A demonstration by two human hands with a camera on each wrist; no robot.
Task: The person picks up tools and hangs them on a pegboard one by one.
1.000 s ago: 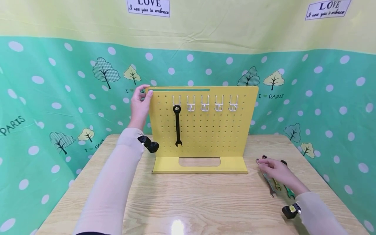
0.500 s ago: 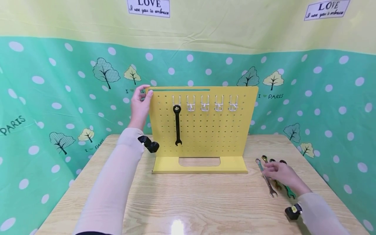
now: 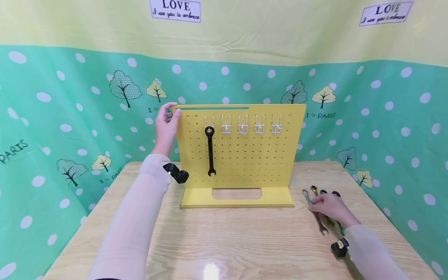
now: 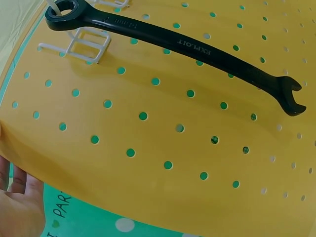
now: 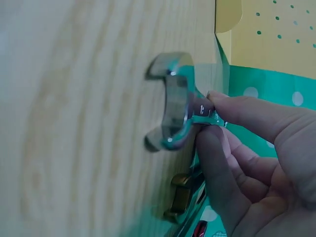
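A yellow pegboard [image 3: 241, 163] stands upright, and my left hand [image 3: 166, 128] grips its upper left corner between thumb and fingers. From the leftmost white hook hangs a black combination wrench [image 4: 187, 45], ring end up and open end down. At the right of the table, my right hand [image 3: 331, 208] pinches the shank of a silver combination wrench [image 3: 319, 223] between thumb and fingertips. Its open end shows close up in the right wrist view, near the wood. Beside it is a gold wrench [image 5: 181, 195], partly hidden by the hand in the head view.
More wrenches, one with a green shank [image 3: 340, 227], lie partly under the right hand. Several white wire hooks [image 3: 243, 126] line the upper board, to the right of the black wrench. A green and yellow curtain [image 3: 224, 77] surrounds the wooden table [image 3: 245, 241].
My right hand has drawn back from the wrenches' ring ends, then shifted left to pinch the silver wrench's shank. The left hand still holds the board corner. The head view has shifted slightly.
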